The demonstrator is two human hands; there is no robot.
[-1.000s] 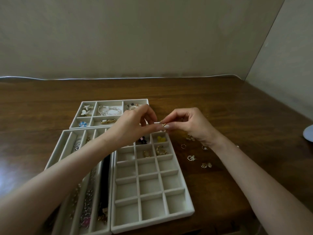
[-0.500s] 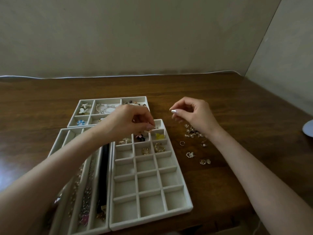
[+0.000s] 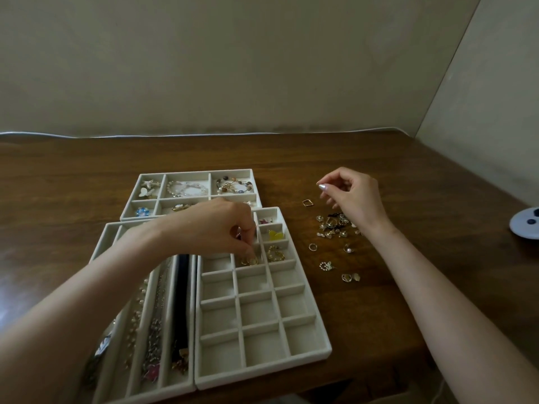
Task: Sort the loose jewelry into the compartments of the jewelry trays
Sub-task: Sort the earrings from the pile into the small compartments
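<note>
On the wooden table (image 3: 379,170) lie 3 trays. The left hand (image 3: 213,225) reaches into the grid tray (image 3: 262,365), fingertips curled down onto a gold ring (image 3: 250,260) in a far, middle-column compartment; pinching or only touching, I cannot tell. The right hand (image 3: 353,196) hovers loosely curled and holds nothing, above the loose jewelry (image 3: 332,225) to the tray's right.

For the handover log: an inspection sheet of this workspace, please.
Surface: dark brown wooden table.
Job's things: three beige velvet trays, partly filled; loose gold jewelry pile right of them.
Clutter: grey round object at right edge.
Hands: left hand fingertips at gold piece in the right tray, grip unclear; right hand loosely curled above pile.
Cables: pale line along table's back edge, possibly a cord.
Surroundings: plain beige walls.
</note>
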